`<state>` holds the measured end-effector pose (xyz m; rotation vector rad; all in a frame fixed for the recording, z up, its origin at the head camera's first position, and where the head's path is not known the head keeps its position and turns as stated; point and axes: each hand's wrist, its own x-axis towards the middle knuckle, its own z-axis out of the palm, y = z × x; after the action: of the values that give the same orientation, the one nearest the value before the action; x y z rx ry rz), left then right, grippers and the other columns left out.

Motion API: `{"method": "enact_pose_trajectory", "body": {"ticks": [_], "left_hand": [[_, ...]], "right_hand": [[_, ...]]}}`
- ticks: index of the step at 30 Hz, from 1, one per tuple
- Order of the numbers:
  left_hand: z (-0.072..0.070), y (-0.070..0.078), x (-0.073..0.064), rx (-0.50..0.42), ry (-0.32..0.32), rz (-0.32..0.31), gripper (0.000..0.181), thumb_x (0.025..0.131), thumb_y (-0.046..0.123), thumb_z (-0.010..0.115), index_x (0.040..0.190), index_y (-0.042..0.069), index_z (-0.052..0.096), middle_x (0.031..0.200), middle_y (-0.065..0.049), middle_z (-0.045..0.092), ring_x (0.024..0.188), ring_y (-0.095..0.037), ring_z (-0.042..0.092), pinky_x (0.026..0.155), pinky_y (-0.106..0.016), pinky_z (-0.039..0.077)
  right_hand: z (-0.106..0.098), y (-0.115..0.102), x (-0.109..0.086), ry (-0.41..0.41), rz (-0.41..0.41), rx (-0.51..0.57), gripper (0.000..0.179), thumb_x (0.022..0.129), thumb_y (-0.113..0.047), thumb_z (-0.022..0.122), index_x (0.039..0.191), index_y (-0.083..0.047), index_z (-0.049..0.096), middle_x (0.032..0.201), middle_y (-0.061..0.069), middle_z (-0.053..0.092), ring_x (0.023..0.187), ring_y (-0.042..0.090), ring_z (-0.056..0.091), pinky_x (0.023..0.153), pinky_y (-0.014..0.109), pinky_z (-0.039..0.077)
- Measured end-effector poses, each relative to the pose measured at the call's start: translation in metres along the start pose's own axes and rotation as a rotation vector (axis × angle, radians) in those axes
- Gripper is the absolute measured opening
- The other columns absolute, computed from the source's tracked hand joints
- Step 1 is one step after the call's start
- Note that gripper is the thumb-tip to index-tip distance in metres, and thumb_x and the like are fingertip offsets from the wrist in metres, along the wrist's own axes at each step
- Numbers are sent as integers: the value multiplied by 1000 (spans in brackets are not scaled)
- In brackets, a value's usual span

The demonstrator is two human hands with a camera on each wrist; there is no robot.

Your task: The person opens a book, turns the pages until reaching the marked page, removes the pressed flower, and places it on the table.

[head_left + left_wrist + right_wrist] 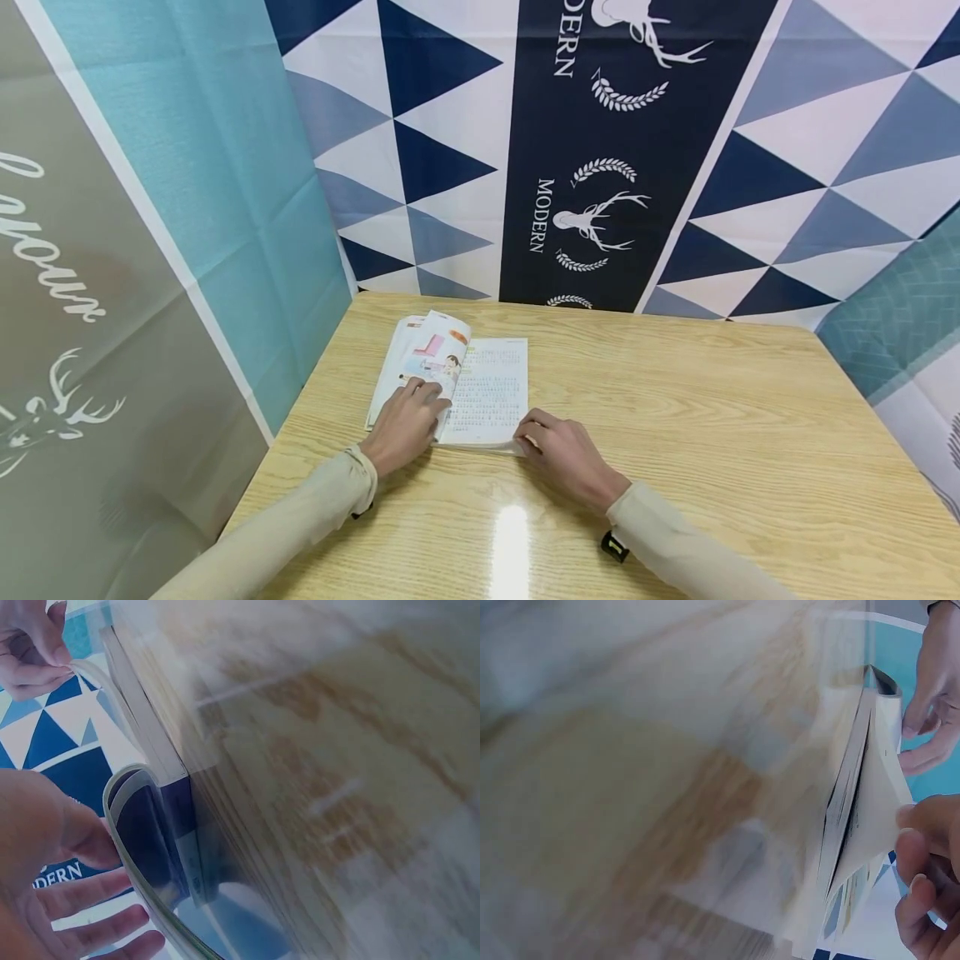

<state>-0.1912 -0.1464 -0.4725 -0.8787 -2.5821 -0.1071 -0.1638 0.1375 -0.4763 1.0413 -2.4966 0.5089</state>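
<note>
An open book (491, 387) lies on the wooden table, with printed text on its right page and coloured pictures on its left pages (437, 343). My left hand (408, 423) rests on the left pages near the spine. In the left wrist view, that left hand (67, 877) has its fingers extended along the curved pages. At the book's lower right corner, my right hand (566, 450) pinches a page edge between thumb and fingers. The right wrist view shows this page (877, 806) lifted from the stack beneath, with the right hand (934, 877) at its edge.
The wooden table (675, 400) extends to the right of the book and toward the front, where a bright reflection shows. Patterned cloth (450, 167) hangs behind the table, and more cloth (187, 208) hangs along its left side.
</note>
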Motion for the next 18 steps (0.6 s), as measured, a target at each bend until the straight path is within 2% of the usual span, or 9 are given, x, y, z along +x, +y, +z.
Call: {"method": "enact_pose_trajectory", "body": {"ticks": [4,9,14,18], "left_hand": [[3,0,-1,2,15,8,18,87,24,63,100,15,72,109,-9,61,96,-28,53,70,-37,49],[4,1,-2,40,1,-11,39,88,49,59,102,14,71,101,-11,57,86,-30,51,62,-37,46],[3,3,-3,64,-57,-64,71,79,76,50,110,15,69,94,-9,52,73,-24,43,50,-30,37],[3,4,-4,66,-75,-69,83,69,83,51,112,14,68,92,-9,50,70,-23,41,47,-29,35]], "right_hand": [[-1,1,1,15,64,69,6,87,-20,70,85,-15,73,92,-11,64,74,0,59,60,22,49],[-2,2,2,8,139,121,6,87,-23,71,83,-20,74,90,-16,63,65,-4,50,55,18,42],[-3,1,4,13,180,136,4,85,-23,72,81,-23,73,87,-17,62,59,-6,46,52,16,40],[-4,-1,6,41,174,138,4,84,-23,73,81,-22,73,86,-16,62,57,-6,45,51,16,40]]}}
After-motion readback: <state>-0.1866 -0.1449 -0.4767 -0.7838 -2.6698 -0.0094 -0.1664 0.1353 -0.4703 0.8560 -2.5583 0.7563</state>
